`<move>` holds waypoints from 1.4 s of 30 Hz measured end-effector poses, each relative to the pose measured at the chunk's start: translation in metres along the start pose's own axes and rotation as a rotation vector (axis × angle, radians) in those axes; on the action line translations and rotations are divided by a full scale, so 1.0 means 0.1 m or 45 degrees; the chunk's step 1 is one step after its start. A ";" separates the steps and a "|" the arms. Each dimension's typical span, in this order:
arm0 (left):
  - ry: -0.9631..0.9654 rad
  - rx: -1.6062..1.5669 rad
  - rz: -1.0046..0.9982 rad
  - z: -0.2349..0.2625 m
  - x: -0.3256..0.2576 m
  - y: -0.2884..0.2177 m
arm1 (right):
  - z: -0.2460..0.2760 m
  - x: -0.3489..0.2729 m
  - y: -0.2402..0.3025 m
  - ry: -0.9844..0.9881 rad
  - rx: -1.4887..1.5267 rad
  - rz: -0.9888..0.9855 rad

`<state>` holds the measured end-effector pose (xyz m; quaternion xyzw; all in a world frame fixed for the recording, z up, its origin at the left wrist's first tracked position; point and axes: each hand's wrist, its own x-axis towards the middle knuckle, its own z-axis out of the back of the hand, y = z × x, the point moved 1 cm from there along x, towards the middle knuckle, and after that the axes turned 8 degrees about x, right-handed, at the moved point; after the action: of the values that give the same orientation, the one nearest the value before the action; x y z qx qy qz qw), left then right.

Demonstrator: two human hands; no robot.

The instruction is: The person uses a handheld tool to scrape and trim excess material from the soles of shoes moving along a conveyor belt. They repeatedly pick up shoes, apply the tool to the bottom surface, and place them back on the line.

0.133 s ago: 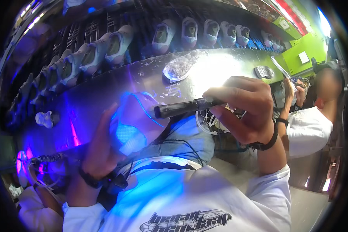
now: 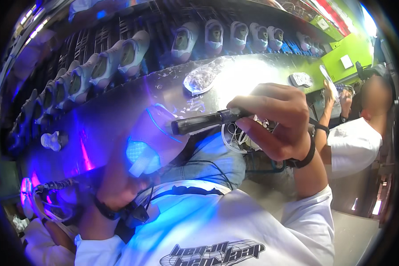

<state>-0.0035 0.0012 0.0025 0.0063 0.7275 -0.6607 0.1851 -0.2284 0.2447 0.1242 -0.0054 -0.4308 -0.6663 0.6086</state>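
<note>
A white shoe (image 2: 166, 119), tilted and lit blue-violet, is in front of my body with a glowing blue curved line and a glowing mesh-like patch on it. My left hand (image 2: 119, 179) supports it from the lower left; the hand is smeared by motion and its fingers are partly hidden. My right hand (image 2: 281, 119) pinches a black pen-like cylinder (image 2: 204, 122) between thumb and fingers. That cylinder's blunt left end lies over the shoe's right side; whether it touches cannot be told. What kind of tool it is does not show.
Beyond the metal bench (image 2: 150, 88), several white shoes (image 2: 181, 42) stand in a row on a dark rack. A pale sole-shaped piece (image 2: 204, 80) and a smaller one (image 2: 301, 80) lie on the bench. Another person (image 2: 354, 142) works at right beside a green panel (image 2: 350, 57).
My left hand has shifted down along the shoe, and the shoe has turned slightly. My right hand and the black cylinder have moved a little to the left.
</note>
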 end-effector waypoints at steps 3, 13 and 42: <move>0.266 -0.342 0.180 0.03 -0.10 -0.03 | -0.07 -0.07 -0.04 -0.067 0.028 0.043; 0.329 -0.777 0.532 -0.07 -0.17 -0.08 | -0.27 -0.27 -0.16 -0.220 0.223 -0.028; 0.222 -0.720 0.039 0.02 0.62 0.06 | -0.65 -0.61 -0.09 -0.307 0.512 -0.801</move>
<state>-0.0592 -0.0145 -0.0204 0.0222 0.8956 -0.4260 0.1265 -0.1863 0.2545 0.0457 0.1679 -0.6017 -0.7173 0.3085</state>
